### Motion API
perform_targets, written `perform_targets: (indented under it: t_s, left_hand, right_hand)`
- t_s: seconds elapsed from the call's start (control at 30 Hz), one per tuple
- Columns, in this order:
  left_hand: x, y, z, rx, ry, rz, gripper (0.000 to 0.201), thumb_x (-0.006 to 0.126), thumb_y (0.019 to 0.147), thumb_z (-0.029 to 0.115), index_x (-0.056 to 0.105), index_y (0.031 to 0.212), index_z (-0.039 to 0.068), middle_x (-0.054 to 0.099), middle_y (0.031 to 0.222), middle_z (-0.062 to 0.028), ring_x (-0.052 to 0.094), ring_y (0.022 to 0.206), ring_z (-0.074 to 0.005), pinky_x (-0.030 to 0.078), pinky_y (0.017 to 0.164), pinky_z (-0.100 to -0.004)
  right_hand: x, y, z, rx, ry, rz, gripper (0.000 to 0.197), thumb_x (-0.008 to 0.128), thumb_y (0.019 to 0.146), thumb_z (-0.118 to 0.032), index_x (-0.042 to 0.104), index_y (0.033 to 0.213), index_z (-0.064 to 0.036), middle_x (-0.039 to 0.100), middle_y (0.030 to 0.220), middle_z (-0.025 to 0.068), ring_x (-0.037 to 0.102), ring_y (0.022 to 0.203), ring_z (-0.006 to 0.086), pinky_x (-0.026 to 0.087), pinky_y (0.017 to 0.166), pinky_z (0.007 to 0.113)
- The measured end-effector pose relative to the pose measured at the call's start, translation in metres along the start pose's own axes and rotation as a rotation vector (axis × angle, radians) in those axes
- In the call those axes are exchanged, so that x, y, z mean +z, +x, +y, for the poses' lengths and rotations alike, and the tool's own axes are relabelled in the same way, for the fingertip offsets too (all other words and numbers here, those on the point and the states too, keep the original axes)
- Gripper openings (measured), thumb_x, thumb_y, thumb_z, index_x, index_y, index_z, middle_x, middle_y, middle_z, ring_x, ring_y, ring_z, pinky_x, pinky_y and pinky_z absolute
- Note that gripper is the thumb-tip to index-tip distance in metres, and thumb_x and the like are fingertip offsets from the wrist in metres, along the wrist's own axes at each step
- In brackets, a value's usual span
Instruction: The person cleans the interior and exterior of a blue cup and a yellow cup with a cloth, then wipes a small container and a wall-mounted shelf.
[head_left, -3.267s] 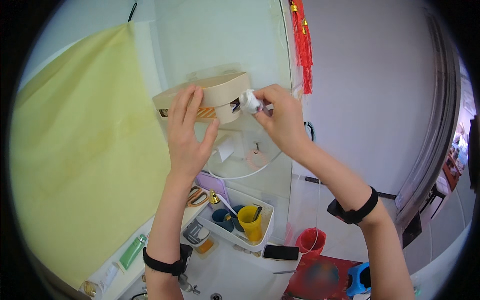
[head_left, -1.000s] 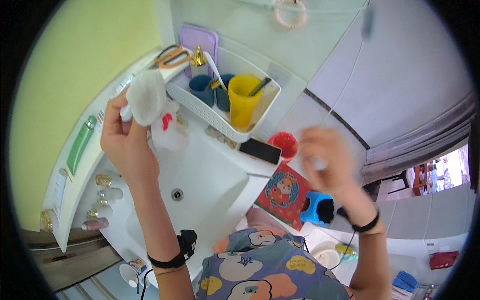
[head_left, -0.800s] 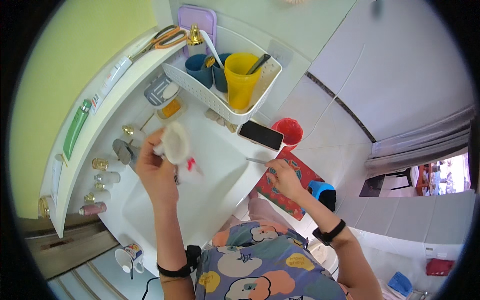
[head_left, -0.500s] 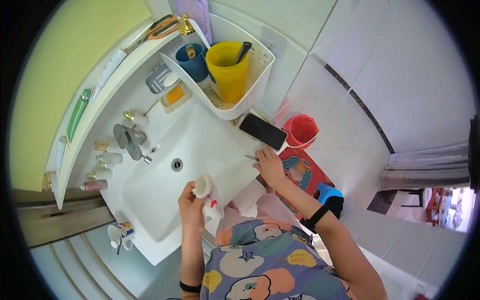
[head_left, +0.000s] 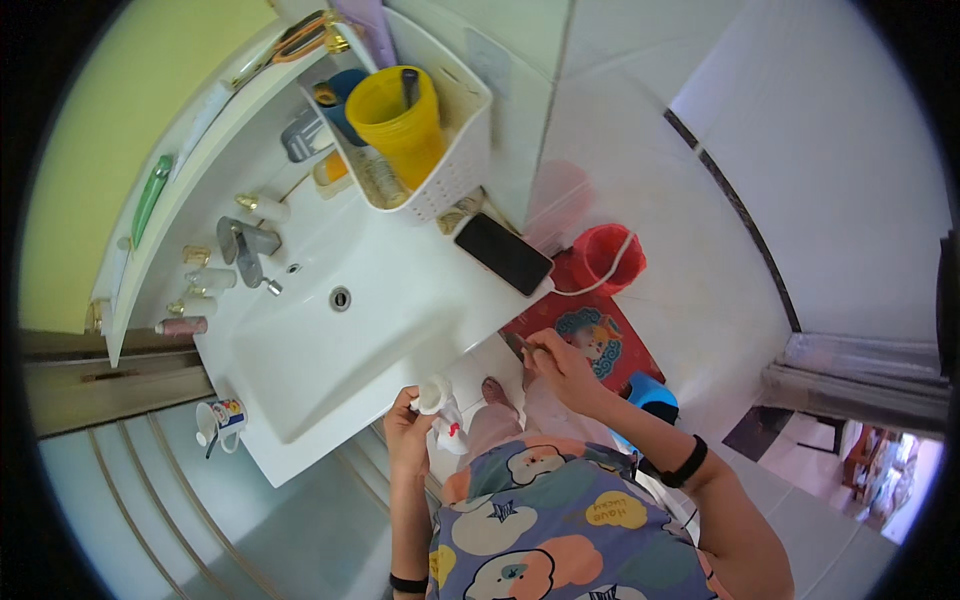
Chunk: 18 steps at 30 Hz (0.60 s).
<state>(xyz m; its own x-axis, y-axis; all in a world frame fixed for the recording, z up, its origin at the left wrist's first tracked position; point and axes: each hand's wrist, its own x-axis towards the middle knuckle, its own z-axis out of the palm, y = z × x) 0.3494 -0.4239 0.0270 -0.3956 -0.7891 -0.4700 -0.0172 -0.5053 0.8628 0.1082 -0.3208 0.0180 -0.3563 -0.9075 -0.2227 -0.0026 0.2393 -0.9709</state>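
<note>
In front of the sink's near edge, my left hand (head_left: 405, 438) pinches a white sock (head_left: 448, 420) by its cream, fuzzy rim. The sock hangs down and has a small red mark on its side. My right hand (head_left: 562, 372) is closed on a small dark-metal tool (head_left: 516, 344) whose tip pokes out past the fingers; its exact kind is blurred. Both hands are apart from each other, held above the floor and my patterned clothing (head_left: 540, 500).
A white sink (head_left: 300, 400) with a grey faucet (head_left: 245, 255) fills the left. On its rim lie a phone (head_left: 503, 254) and a white basket (head_left: 465, 150) holding a yellow cup (head_left: 400, 130). A mug (head_left: 222, 425), red bin (head_left: 608, 260) and red mat (head_left: 625, 345) are nearby.
The view has shifted, so the sink lies farther left and up. My right hand has come away from the sink's edge toward my body with the tool. My left hand still holds the sock.
</note>
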Motion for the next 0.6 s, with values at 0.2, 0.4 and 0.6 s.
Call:
perform_targets:
  t_s: [0.2,0.4,0.6]
  left_hand:
    - [0.035,0.005,0.004,-0.058,0.139,-0.283,0.027,0.063,0.078,-0.006,0.062,0.104,0.001,0.064,0.099,-0.0031,0.058,0.090,-0.0103,0.045,0.080,-0.0240]
    - [0.108,0.006,0.019,-0.238,-0.016,-0.662,0.021,0.054,0.079,-0.006,0.063,0.097,-0.001,0.064,0.102,-0.0069,0.062,0.093,-0.0170,0.048,0.083,-0.0280]
    - [0.203,-0.020,0.041,0.134,0.124,-1.096,0.020,0.047,0.077,-0.008,0.063,0.086,-0.002,0.065,0.097,-0.0124,0.063,0.089,-0.0211,0.049,0.082,-0.0302]
  right_hand:
    - [-0.033,-0.068,-0.048,-0.068,0.242,0.189,0.023,0.048,0.099,-0.014,0.058,0.112,0.0018,0.064,0.086,0.0063,0.053,0.066,0.0081,0.041,0.058,0.021]
    - [-0.058,-0.141,-0.095,-0.082,0.690,0.355,0.029,0.048,0.100,-0.022,0.061,0.111,0.0012,0.067,0.081,0.0089,0.042,0.055,0.0064,0.033,0.051,0.020]
    - [-0.060,-0.203,-0.111,-0.164,0.830,0.521,0.033,0.049,0.099,-0.027,0.060,0.106,0.0030,0.066,0.079,0.0134,0.034,0.044,0.0068,0.028,0.043,0.022]
